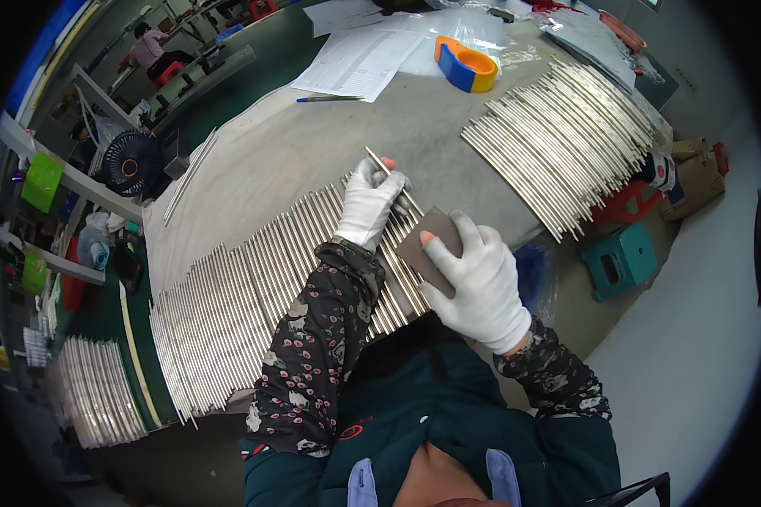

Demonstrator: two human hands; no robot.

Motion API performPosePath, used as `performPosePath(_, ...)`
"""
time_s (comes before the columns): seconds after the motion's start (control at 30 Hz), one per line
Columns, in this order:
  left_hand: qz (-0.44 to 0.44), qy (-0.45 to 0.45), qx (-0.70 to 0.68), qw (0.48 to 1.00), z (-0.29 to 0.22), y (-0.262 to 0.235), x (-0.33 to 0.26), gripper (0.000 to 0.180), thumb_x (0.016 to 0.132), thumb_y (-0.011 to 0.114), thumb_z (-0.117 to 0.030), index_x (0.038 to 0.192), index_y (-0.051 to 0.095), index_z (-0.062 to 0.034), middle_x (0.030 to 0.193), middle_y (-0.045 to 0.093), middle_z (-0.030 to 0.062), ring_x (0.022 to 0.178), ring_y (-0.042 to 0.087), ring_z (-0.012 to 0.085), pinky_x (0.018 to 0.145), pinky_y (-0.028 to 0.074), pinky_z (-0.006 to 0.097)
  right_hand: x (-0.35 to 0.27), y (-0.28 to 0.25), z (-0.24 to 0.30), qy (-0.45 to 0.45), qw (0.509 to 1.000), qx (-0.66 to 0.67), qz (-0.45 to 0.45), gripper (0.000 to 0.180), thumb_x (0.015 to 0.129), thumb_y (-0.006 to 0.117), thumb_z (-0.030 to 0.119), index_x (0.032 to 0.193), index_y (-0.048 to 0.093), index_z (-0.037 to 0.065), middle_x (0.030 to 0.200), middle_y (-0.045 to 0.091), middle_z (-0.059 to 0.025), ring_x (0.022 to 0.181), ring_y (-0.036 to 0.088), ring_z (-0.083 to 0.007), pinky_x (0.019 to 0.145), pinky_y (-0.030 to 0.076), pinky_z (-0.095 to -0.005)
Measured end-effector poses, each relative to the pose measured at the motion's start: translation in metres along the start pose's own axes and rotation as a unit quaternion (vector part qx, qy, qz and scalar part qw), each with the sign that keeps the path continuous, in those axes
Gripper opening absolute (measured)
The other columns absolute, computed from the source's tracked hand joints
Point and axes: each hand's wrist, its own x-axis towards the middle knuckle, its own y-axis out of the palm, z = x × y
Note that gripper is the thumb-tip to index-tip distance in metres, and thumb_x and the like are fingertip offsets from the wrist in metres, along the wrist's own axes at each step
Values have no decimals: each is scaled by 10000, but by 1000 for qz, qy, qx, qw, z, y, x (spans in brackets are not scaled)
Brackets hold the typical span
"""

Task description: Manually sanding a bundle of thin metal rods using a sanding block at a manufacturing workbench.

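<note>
My left hand (369, 204), in a white glove with bare fingertips, closes round a thin metal rod (375, 158) near its far end. The rod slants toward me and to the right. My right hand (489, 291), also gloved, grips a flat grey-brown pad (429, 247) that looks like a sanding pad. The pad lies over the lower part of the held rod, hiding where they meet. Beneath and left of my hands, a long row of silvery metal rods (220, 317) lies side by side along the table's near edge.
A second batch of rods (558, 144) lies at the right of the table (266, 160). Farther back are a tape dispenser (469, 72), printed sheets (359, 63) and a pen (330, 99). A dark fan (130, 163) stands left, a teal stool (621, 262) right. Someone sits far off.
</note>
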Motion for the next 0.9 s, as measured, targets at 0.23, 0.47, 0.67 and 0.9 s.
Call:
performPosePath(0.23, 9, 4, 15, 1000, 4, 1, 4, 270, 882, 595, -65, 1098, 448, 2, 783, 626, 69, 549, 590, 108, 476, 477, 202, 3, 2, -7, 13, 999, -3, -51, 460, 688, 733, 282, 1106, 651, 107, 1172, 539, -221, 869, 563, -307, 704, 526, -391)
performPosePath(0.47, 12, 8, 8, 1000, 2, 0, 5, 270, 880, 595, -66, 1099, 453, 2, 779, 627, 66, 546, 582, 104, 484, 476, 201, 2, -1, -20, 77, 996, -28, -35, 479, 675, 735, 241, 1118, 648, 80, 1206, 521, -235, 943, 547, -342, 780, 506, -405)
performPosePath(0.67, 10, 6, 11, 1000, 1, 5, 3, 258, 884, 592, -64, 1093, 453, -3, 784, 628, 66, 548, 582, 104, 485, 477, 198, 3, 6, -58, 160, 975, -145, -52, 480, 679, 728, 262, 1103, 659, 48, 1144, 567, -217, 890, 565, -324, 732, 520, -393)
performPosePath(0.9, 1, 12, -3, 1000, 1, 3, 1, 252, 885, 599, -62, 1085, 453, -13, 768, 620, 75, 539, 582, 110, 478, 479, 204, 10, 6, -55, 178, 973, -142, -31, 484, 682, 738, 258, 1129, 655, 91, 1178, 548, -222, 904, 565, -312, 718, 528, -386)
